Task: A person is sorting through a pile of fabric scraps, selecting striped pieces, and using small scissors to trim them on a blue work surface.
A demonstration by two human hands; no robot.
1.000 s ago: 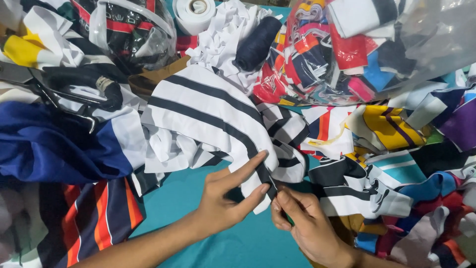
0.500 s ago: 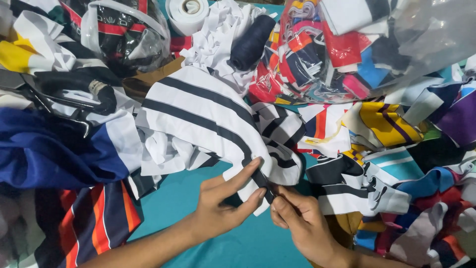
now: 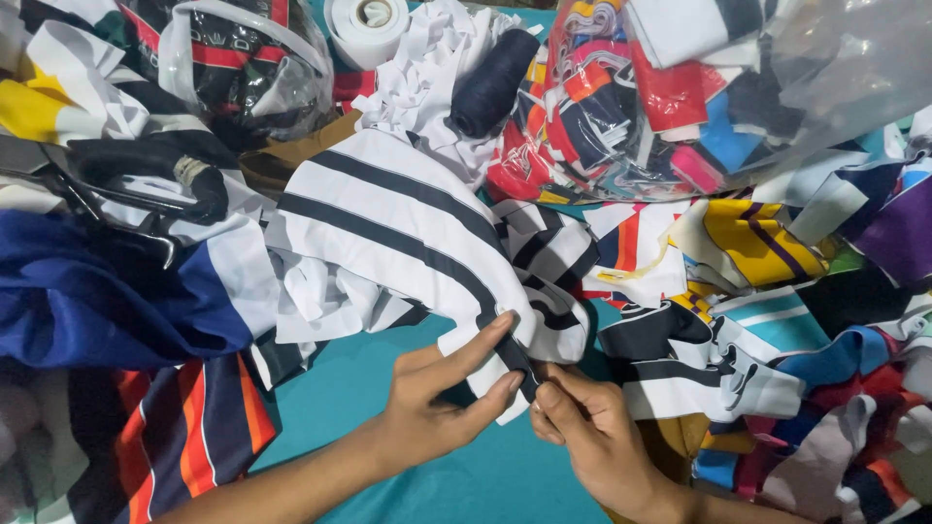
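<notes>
Between both hands' (image 3: 442,403) (image 3: 592,437) grip, seemingly: striped cloth (image 3: 408,228).

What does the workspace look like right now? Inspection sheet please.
Surface: teal table top, mostly covered by fabric.
Job's things: white fabric piece with black stripes, lower edge pinched by both hands.
Clutter: black-handled scissors, white tape roll, dark navy thread spool, clear plastic bag of coloured scraps, blue cloth.
Grippers: left hand and right hand grip the edge.
Cables: nothing seen.
Surroundings: nothing seen.
</notes>
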